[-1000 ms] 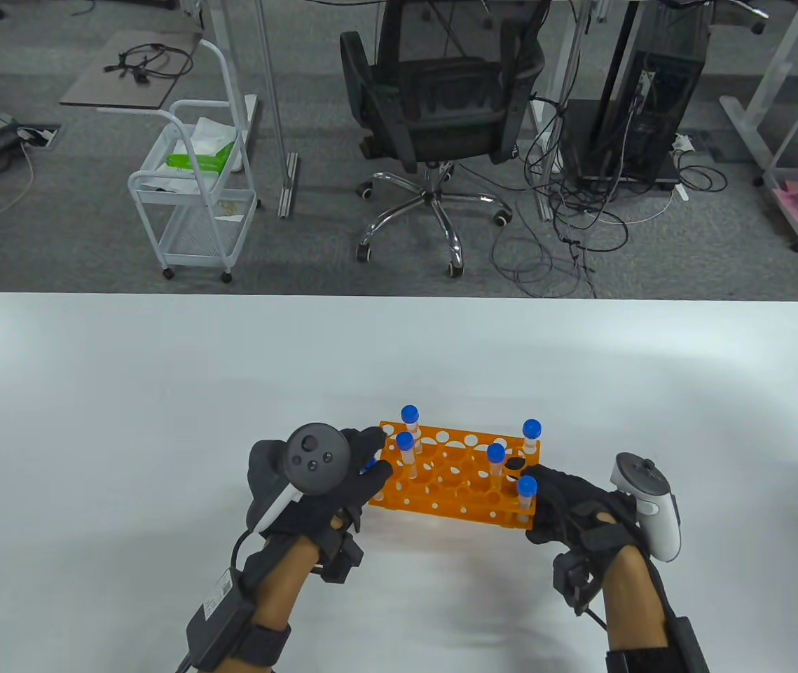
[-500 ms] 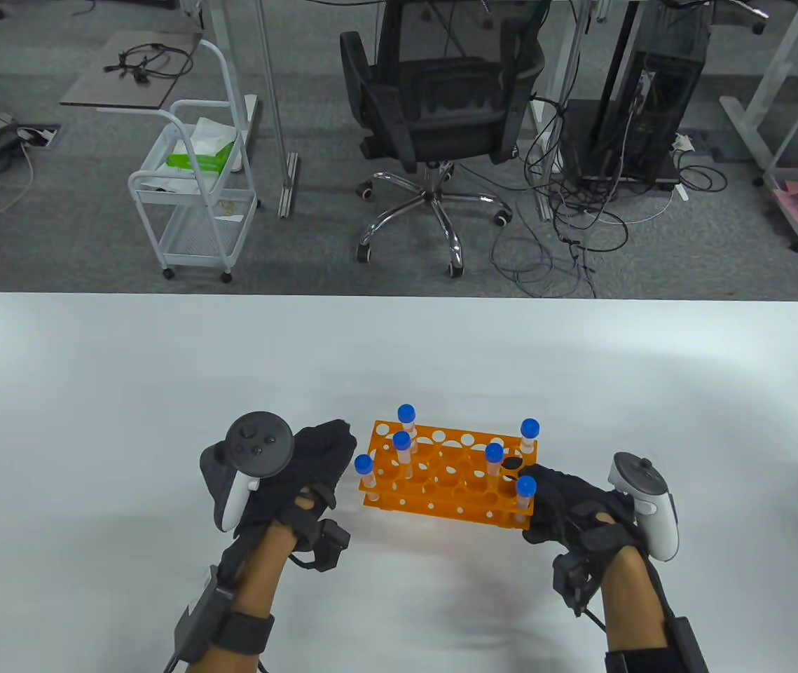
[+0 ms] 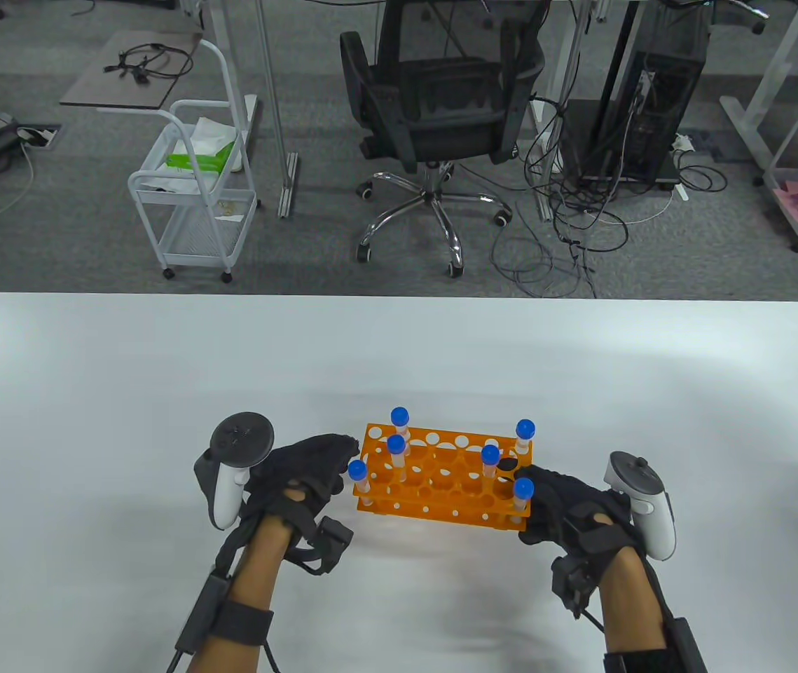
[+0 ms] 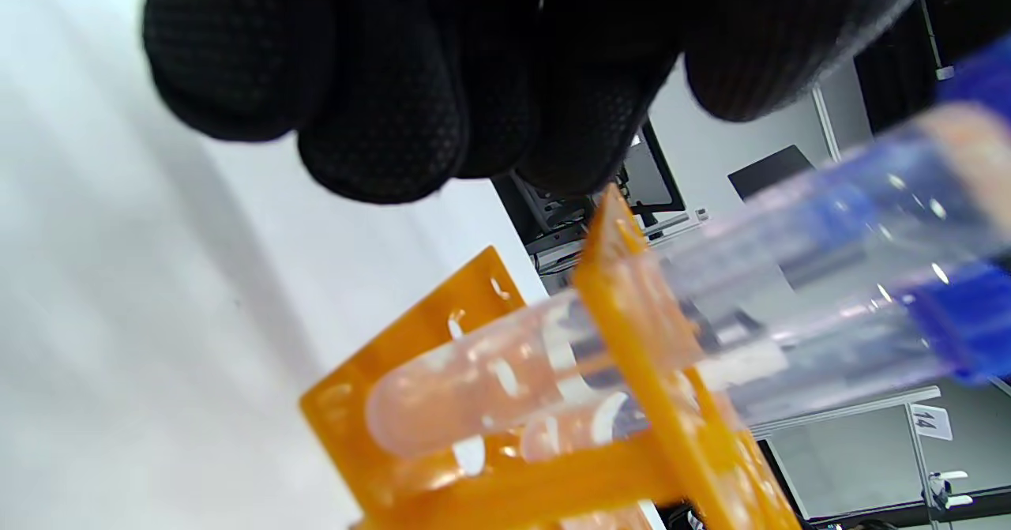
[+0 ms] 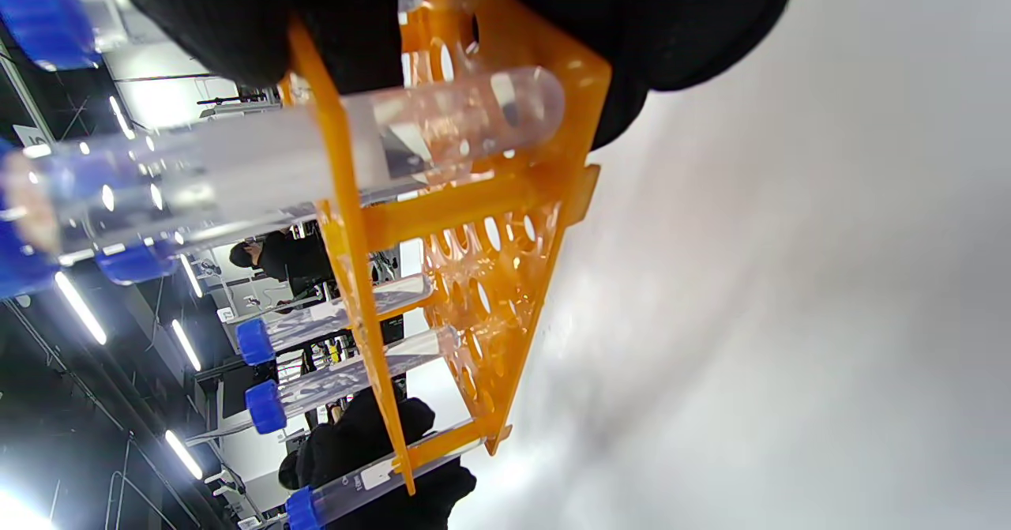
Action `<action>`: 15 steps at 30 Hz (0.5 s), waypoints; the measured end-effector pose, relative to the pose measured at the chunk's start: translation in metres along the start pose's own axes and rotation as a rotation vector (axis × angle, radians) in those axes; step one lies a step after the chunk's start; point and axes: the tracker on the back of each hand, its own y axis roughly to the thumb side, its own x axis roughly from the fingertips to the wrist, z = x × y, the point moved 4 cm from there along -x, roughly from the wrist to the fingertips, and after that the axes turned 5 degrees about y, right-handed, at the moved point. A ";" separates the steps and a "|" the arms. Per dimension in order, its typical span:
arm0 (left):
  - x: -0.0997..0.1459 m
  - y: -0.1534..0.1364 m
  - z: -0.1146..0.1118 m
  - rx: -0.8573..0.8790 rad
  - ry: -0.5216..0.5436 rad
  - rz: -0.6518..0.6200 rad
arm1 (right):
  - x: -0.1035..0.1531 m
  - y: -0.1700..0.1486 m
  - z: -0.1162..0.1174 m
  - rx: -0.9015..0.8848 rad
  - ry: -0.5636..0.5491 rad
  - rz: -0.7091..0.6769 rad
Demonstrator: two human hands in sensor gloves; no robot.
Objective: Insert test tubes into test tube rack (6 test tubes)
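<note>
An orange test tube rack (image 3: pixel 441 506) stands on the white table (image 3: pixel 160 385) between my hands. Several blue-capped tubes stand upright in it, one at the front left corner (image 3: pixel 359 478) and one at the front right corner (image 3: pixel 524 491). My left hand (image 3: pixel 332 456) is just left of the rack, fingers loosely curled and holding nothing. In the left wrist view its fingers (image 4: pixel 379 119) hang clear of the rack (image 4: pixel 505 475) and the corner tube (image 4: pixel 474 380). My right hand (image 3: pixel 546 501) grips the rack's right end; its fingers (image 5: pixel 316 16) wrap over the rack (image 5: pixel 490 277).
The table's far edge (image 3: pixel 399 298) lies well beyond the rack. An office chair (image 3: pixel 441 105), a white cart (image 3: pixel 195 203) and floor cables stand past it. Bare white tabletop surrounds the rack.
My left hand let go of the tube in the front left hole and drew back to the left. The rack slid slightly left. My right hand kept its hold.
</note>
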 end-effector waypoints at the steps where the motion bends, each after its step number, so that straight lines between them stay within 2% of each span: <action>1: -0.001 -0.002 0.000 0.006 -0.010 0.010 | 0.000 0.000 0.000 0.002 0.002 -0.001; 8: -0.005 -0.008 -0.013 0.046 -0.098 0.029 | -0.001 0.000 0.002 0.006 0.012 -0.002; 15: -0.007 -0.011 -0.017 0.092 -0.143 0.042 | -0.001 0.001 0.004 -0.005 0.024 -0.009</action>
